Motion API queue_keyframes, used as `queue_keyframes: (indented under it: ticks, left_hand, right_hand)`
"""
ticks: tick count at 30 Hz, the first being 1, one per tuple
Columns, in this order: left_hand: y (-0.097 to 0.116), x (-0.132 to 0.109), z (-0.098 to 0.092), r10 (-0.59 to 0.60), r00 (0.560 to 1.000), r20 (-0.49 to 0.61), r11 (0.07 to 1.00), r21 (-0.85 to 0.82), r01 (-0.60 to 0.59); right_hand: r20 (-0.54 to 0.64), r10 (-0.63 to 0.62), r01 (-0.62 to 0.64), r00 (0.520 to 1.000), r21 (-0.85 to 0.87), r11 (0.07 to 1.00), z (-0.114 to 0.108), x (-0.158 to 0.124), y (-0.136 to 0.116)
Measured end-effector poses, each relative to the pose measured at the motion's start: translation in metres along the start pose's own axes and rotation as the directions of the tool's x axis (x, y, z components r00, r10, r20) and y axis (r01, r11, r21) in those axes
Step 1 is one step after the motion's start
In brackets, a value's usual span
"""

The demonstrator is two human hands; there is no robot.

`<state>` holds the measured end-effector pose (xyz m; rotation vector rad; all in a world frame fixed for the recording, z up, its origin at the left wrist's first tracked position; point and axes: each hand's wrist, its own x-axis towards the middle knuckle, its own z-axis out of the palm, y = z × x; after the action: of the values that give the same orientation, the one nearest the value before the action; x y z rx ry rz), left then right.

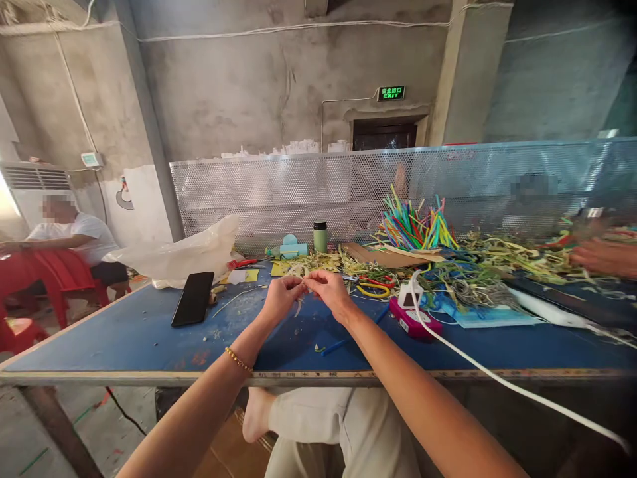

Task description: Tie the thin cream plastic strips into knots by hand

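Note:
My left hand (pixel 283 297) and my right hand (pixel 329 292) meet above the middle of the blue table. Their fingertips are pinched together on a small, pale, strip-like piece (pixel 298 309). Part of it curls out below the left fingers, and the rest is hidden by the hands; its exact kind is too small to make out. Just behind the fingers lies a heap of yellow-green strips (pixel 326 261). Pliers with yellow handles (pixel 374 290) rest to the right of my right hand. A short blue stick (pixel 334 348) lies on the tabletop nearer to me.
Left of my hands are a black phone (pixel 193 299) and a plastic bag (pixel 184 252). A green bottle (pixel 320 237) and colourful pipe cleaners (pixel 415 222) stand behind. On the right, a white cable (pixel 478 362) runs from a pink power strip (pixel 415 320). A co-worker's hand (pixel 604 255) is at far right.

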<state>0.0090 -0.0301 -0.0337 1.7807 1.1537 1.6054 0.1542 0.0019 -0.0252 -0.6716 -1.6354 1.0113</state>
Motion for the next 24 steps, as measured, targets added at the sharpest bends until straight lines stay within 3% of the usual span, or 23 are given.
queue_keyframes:
  ticks: [5, 14, 20, 24]
  left_hand:
    - [-0.0026, 0.0017, -0.0011, 0.006, 0.999, -0.032, 1.0, -0.029, -0.007]
    - [0.0011, 0.0006, -0.0019, 0.02, 0.995, -0.099, 0.997, 0.079, -0.012]
    - [-0.0005, 0.0022, -0.0038, 0.02, 0.989, -0.148, 1.0, 0.021, -0.017]
    - [-0.0023, 0.0034, -0.006, 0.063, 0.989, -0.131, 0.997, 0.052, -0.056]
  right_hand:
    - [-0.062, 0.012, -0.01, 0.998, 0.037, 0.999, -0.0024, 0.0019, 0.0]
    - [-0.035, -0.003, 0.005, 0.999, 0.062, 0.998, -0.0007, -0.0014, -0.0015]
    - [0.078, -0.005, -0.003, 0.997, 0.1, 0.995, -0.0012, -0.0024, -0.0052]
    - [0.093, -0.028, 0.021, 0.995, 0.07, 0.997, -0.0032, -0.0026, -0.006]
